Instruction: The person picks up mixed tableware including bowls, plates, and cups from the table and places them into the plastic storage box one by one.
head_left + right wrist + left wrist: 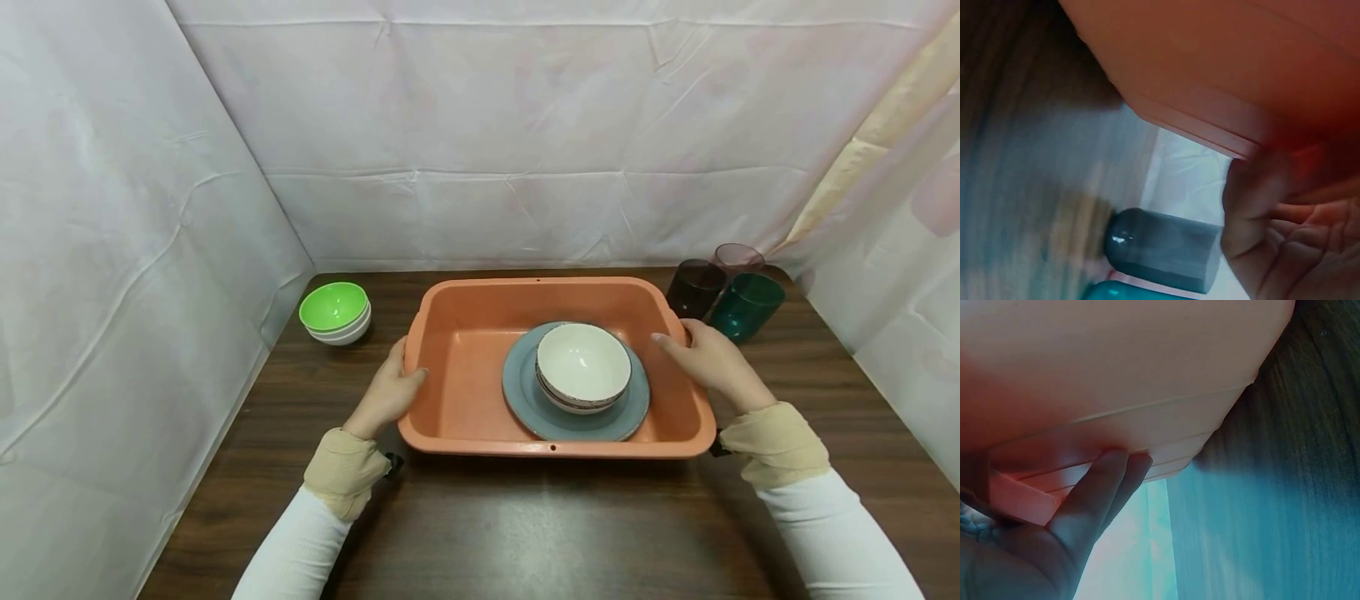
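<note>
- The orange tub [468, 392] is between the person's 2 hands, over the brown wooden table [540, 533]; whether its base touches the wood I cannot tell
- The left hand [388, 387] is clamped on the tub's left end, thumb at the rim, fingers against the outer wall
- The right hand [712, 358] is clamped on the tub's right end, thumb on the inner side of the rim
- Inside the tub, right of its middle, lies 1 grey-blue plate [517, 392]
- On that plate, also within the tub, stands a stack of dark-rimmed bowls [583, 362], white inside; their number is hard to tell
- Left of the tub and apart from it, 1 green bowl [332, 307] sits nested in white crockery [345, 334]
- By the tub's far right corner stand 3 cups: a dark cup [696, 290], a teal cup [747, 307] and a pinkish clear cup [740, 256]
- Behind the tub hangs a pale, creased sheet [525, 125]
</note>
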`<state>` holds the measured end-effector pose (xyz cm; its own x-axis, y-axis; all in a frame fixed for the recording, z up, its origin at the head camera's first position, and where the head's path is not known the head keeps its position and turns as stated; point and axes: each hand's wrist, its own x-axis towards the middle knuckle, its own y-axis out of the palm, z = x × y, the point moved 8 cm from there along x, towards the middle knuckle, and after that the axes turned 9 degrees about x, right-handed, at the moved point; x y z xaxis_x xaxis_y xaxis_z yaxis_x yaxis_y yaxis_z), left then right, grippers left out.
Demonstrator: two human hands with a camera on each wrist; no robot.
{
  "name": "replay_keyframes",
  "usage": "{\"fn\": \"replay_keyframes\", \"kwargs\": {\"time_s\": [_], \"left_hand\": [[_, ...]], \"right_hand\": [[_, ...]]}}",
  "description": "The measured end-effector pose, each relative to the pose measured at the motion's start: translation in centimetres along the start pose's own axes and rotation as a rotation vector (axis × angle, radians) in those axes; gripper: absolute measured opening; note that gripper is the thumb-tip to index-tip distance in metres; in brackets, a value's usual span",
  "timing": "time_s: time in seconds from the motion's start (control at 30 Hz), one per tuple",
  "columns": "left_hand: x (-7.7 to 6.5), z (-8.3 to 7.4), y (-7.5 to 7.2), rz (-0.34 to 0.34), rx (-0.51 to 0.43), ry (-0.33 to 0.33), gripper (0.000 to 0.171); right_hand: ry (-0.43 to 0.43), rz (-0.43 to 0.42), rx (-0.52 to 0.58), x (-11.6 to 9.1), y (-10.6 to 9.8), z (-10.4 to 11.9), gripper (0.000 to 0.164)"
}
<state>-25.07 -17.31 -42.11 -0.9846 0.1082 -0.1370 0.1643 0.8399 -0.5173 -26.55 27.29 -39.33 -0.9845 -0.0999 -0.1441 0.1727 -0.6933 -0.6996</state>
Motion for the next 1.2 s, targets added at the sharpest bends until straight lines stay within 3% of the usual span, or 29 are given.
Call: {"fn": "replay_keyframes", "kwargs": {"time_s": [0.37, 0.63, 0.77, 0.93, 1.03, 1.2], "left_hand": [[0.0, 0.1, -0.4, 0.012, 0.023, -0.019, 0.071], [0.1, -0.4, -2.1, -0.024, 0.094, 0.018, 0.063], [0.0, -0.9, -4.2, -0.092, 0.121, 0.037, 0.063], [-0.1, -1.8, -8.7, -0.257, 0.199, 0.062, 0.069], [-0.2, -2.0, -11.4, -0.342, 0.246, 0.052, 0.075], [0.4, -1.2, -14.7, -0.403, 0.326, 0.003, 0.086]], "right_hand": [[0.005, -0.115, 0.096, 0.0, 0.7, -0.4, 0.067], [-0.005, -0.164, 0.099, -0.2, 0.8, -0.3, 0.063], [-0.001, -0.172, 0.110, -0.3, 0.9, -0.3, 0.063], [-0.022, -0.189, 0.108, -0.4, 0.9, -0.2, 0.060], [-0.023, -0.191, 0.103, -0.4, 0.9, -0.2, 0.060], [-0.016, -0.191, 0.101, -0.3, 0.8, -0.3, 0.060]]}}
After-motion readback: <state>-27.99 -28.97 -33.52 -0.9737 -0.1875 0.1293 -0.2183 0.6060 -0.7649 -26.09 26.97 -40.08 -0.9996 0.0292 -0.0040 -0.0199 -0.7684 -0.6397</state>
